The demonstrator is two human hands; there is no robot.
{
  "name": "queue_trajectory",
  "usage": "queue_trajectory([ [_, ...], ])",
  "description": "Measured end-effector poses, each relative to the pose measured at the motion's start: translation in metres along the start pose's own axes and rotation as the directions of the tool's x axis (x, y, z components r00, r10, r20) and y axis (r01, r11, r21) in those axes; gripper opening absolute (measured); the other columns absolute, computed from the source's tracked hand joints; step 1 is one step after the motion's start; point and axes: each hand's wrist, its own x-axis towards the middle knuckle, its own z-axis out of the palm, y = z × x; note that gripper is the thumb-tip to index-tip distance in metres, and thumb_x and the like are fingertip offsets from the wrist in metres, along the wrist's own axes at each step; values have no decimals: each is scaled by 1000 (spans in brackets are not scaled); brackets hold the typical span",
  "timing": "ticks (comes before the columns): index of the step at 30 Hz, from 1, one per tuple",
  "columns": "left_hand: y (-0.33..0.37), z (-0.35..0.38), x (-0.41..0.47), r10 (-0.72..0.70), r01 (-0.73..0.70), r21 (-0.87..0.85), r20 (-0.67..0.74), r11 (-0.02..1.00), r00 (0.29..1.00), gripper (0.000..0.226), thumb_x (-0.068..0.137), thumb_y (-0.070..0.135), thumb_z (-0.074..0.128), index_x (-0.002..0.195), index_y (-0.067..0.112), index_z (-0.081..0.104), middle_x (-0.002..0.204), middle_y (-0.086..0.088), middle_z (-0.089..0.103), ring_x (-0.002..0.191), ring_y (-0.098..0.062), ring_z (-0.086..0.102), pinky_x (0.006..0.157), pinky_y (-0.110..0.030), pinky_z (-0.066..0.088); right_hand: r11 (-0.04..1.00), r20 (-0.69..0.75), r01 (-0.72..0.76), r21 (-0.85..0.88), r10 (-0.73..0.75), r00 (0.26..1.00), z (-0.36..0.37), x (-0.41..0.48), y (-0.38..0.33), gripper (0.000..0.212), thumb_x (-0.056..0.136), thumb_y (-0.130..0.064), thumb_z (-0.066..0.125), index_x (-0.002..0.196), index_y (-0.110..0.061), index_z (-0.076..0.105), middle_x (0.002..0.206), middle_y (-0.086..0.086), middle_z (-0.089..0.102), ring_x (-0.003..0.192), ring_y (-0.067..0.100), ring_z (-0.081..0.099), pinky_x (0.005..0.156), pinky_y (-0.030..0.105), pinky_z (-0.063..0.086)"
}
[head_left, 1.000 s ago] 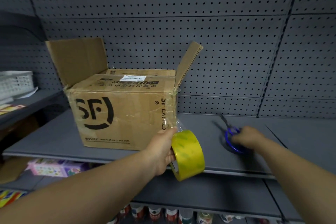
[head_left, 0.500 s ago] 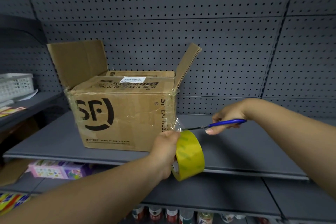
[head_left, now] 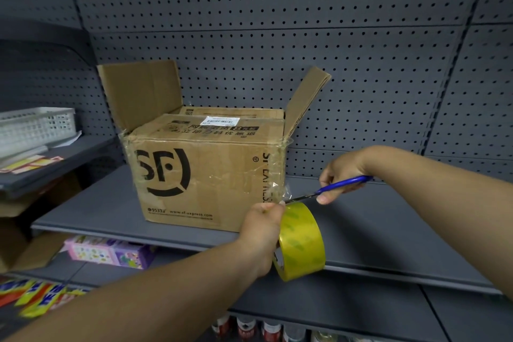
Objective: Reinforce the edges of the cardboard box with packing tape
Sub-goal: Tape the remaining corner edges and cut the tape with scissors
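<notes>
My left grip [head_left: 261, 226] clasps the yellowish packing tape roll [head_left: 304, 241]. The cardboard box [head_left: 211, 175], printed "SF" and "www.sf-express.com", sits on the shelf [head_left: 83, 211] just beyond it, leftward. My right grip [head_left: 341, 168] holds blue-handled scissors [head_left: 342, 184], blades at the stretched tape.

cardboard box [head_left: 222, 183] front: "SF" logo is printed large; "www.sf-express.com" and "9533" are printed along the bottom | right edge: "SF EXPRESS" is set vertically, partly blurred | top: white label [head_left: 223, 120] cannot be read
</notes>
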Motion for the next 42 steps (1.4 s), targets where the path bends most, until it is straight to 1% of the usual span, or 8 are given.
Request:
queue_trajectory([
  [4,-1,-1,1,-5,6,-13,29,1000,1000,37,89,30,57,114,4,55,84,-10,62,74,-23,62,66,-31,52,1000,34,14,8,-14,999,0,5,-4,46,79,-59,53,88,-14,52,62,1,44,52,14,37,50,22,33],
  [10,2,-1,3,-4,4,0,66,1000,998,18,91,26,55,93,9,60,74,-8,60,71,-22,59,73,-34,50,1000,50,23,1,-23,998,1,9,-15,50,79,-62,51,88,-13,49,63,1,43,52,14,36,49,22,31],
  [24,5,4,3,-33,28,41,113,999,993,26,88,30,57,104,8,58,87,-12,60,83,-26,59,85,-43,51,997,-84,45,-67,-51,995,9,10,-17,45,73,-64,57,77,-20,54,67,-3,51,61,12,46,59,24,37],
  [29,-2,14,-11,-68,59,46,228,997,971,11,90,21,56,90,9,58,77,-10,59,73,-22,59,76,-35,50,1000,92,14,6,-14,996,11,-5,4,39,80,-53,59,91,-15,54,63,-2,46,54,13,40,55,23,36],
  [32,-6,20,-13,-66,38,106,275,994,959,8,90,21,57,90,13,60,80,-7,59,75,-20,57,72,-31,48,995,125,-62,82,52,991,14,-22,39,37,81,-50,60,82,-13,51,60,1,44,51,13,39,51,23,33],
  [35,-6,31,-9,9,-64,174,301,983,954,6,84,30,62,81,25,64,88,-3,60,89,-22,54,82,-38,45,963,-12,-230,139,234,972,28,-24,81,46,77,-57,61,74,-13,50,64,2,48,55,16,42,54,23,37],
  [37,-1,40,-6,56,-123,187,330,975,942,4,82,32,64,79,29,65,94,-1,62,94,-23,54,84,-40,42,932,-136,-360,40,362,922,44,-16,102,50,74,-63,60,72,-13,53,73,2,52,65,18,48,63,26,40],
  [42,13,68,5,155,-228,137,406,964,900,10,87,14,61,90,24,58,95,-10,60,82,-22,54,75,-33,45,834,-241,-523,176,551,799,80,8,115,35,85,-41,59,74,-8,53,85,11,50,79,24,48,67,26,35],
])
